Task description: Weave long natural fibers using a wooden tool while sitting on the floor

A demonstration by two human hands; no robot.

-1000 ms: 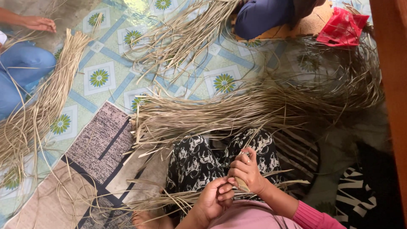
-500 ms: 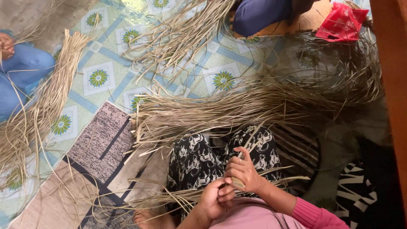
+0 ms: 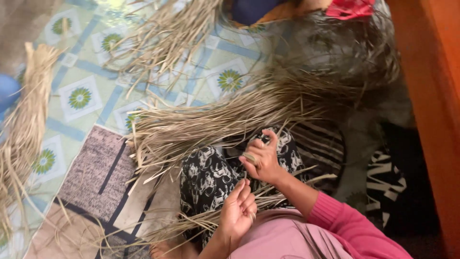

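My right hand point(image 3: 261, 160): pinching a dried leaf strip point(image 3: 250, 158) over my lap.
My left hand point(image 3: 238, 211): curled loosely – touching strips point(image 3: 201, 223).
Red packet point(image 3: 353, 7): top edge.

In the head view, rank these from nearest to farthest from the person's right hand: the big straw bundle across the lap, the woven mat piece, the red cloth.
From the right hand:
1. Straw bundle, just above it.
2. Woven mat piece, lower left on the floor.
3. Red cloth, top edge.
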